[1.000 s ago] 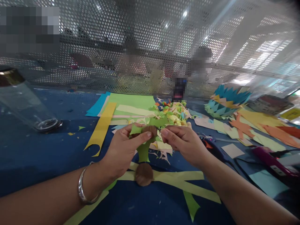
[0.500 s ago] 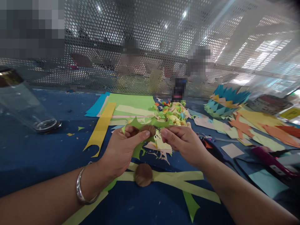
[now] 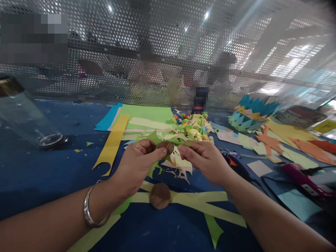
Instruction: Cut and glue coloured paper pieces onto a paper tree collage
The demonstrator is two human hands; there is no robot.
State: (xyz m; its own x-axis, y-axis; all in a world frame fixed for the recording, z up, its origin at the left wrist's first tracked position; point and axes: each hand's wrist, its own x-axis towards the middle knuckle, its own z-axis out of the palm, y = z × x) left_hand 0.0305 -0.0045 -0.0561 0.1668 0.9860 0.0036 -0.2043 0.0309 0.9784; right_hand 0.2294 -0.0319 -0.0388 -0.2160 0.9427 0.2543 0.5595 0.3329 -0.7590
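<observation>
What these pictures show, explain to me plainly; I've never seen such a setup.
There is no machine here: a person works bare-handed, seen from a head-worn camera facing forward and down. The left hand holds green paper and a small brown disc with its fingers. The right hand is closed at the paper's right end, its exact hold unclear. On the blue table lie another brown disc, a yellow strip, pale strips and a heap of paper scraps.

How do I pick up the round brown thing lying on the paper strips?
Probably best to pinch the round brown thing by its near and far edges, coming from above: it lies flat, and its near edge pokes past the pale strips.
</observation>
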